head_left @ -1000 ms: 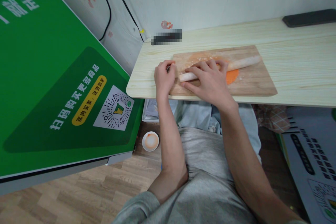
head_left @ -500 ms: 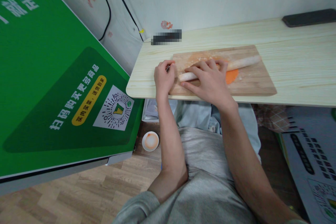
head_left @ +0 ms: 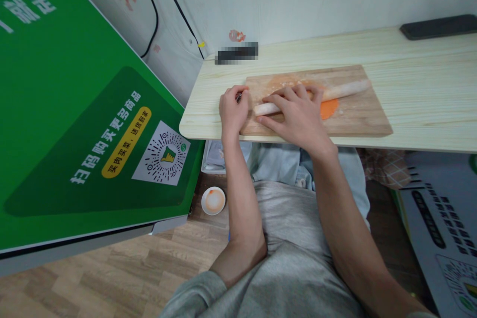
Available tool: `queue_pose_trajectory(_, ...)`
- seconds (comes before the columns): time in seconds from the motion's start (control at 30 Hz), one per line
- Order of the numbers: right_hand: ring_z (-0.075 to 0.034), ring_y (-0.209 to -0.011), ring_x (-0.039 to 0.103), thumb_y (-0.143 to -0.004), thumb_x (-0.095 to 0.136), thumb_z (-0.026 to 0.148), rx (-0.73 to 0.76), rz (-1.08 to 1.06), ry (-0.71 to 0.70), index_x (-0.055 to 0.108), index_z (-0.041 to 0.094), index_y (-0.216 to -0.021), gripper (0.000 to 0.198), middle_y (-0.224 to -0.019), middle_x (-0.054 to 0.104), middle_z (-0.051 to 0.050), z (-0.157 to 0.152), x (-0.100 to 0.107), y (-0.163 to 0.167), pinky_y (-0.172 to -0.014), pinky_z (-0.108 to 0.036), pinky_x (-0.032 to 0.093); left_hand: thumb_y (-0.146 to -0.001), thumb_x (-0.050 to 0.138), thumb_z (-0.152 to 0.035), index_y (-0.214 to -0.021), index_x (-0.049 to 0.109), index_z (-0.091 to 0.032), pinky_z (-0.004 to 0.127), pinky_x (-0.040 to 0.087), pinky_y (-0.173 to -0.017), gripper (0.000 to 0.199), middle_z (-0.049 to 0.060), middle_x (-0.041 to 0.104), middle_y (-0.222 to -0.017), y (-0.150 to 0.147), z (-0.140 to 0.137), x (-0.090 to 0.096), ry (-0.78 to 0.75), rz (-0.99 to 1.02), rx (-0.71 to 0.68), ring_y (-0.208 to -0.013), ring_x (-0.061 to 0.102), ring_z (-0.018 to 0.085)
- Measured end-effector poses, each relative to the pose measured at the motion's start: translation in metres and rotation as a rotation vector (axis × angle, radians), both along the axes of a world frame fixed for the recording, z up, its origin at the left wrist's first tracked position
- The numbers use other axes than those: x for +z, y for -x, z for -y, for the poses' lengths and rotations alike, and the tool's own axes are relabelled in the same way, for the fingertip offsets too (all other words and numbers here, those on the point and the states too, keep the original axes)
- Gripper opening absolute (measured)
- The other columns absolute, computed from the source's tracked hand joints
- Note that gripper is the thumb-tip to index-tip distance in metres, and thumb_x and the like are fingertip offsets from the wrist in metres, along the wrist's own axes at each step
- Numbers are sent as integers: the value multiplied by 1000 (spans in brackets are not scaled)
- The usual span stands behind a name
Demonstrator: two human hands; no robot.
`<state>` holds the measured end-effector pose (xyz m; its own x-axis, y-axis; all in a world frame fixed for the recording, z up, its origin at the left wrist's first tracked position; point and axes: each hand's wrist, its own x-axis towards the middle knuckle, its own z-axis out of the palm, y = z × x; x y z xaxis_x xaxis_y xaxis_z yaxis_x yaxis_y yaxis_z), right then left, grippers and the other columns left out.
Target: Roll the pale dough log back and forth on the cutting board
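Observation:
A pale wooden rolling pin (head_left: 346,90) lies slantwise across a floured wooden cutting board (head_left: 367,121). My right hand (head_left: 298,112) is laid over the pin's left half, its fingers across the top and the thumb along the near side. Partly under the pin and that hand is a flat round of orange dough (head_left: 330,109); its left part is hidden. At the board's left edge my left hand (head_left: 233,111) is curled closed, gripping the edge around a small dark metallic piece (head_left: 239,97) that looks like a handle.
The light wood table (head_left: 428,84) carries a black flat object (head_left: 439,27) at the back right and a blurred-out dark item (head_left: 236,53) at the back left. A tall green panel (head_left: 93,109) stands at the left. On the floor is a small white dish (head_left: 213,200).

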<state>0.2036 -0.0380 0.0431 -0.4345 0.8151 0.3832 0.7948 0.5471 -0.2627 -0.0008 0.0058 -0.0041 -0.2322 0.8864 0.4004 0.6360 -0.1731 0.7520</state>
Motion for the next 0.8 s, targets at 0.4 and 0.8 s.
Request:
queue_pose_trajectory(0.4, -41, -132, 56, -113, 44, 66, -9, 21, -4, 76, 27, -132, 53, -137, 74, -11, 1, 1, 1, -118, -64, 31, -103, 60, -17, -105, 77, -25, 41, 59, -107, 19, 6, 83, -115, -3, 4, 3, -5, 6, 11, -113, 76, 25)
queue_pose_trajectory(0.8, -40, -132, 56, -113, 43, 68, -17, 37, -9, 75, 28, -136, 55, -137, 74, -12, 0, 0, 1, -119, -64, 31, -103, 60, -16, -106, 77, -25, 42, 59, -108, 20, 6, 83, -116, -2, 1, -1, -10, 5, 12, -113, 76, 25)
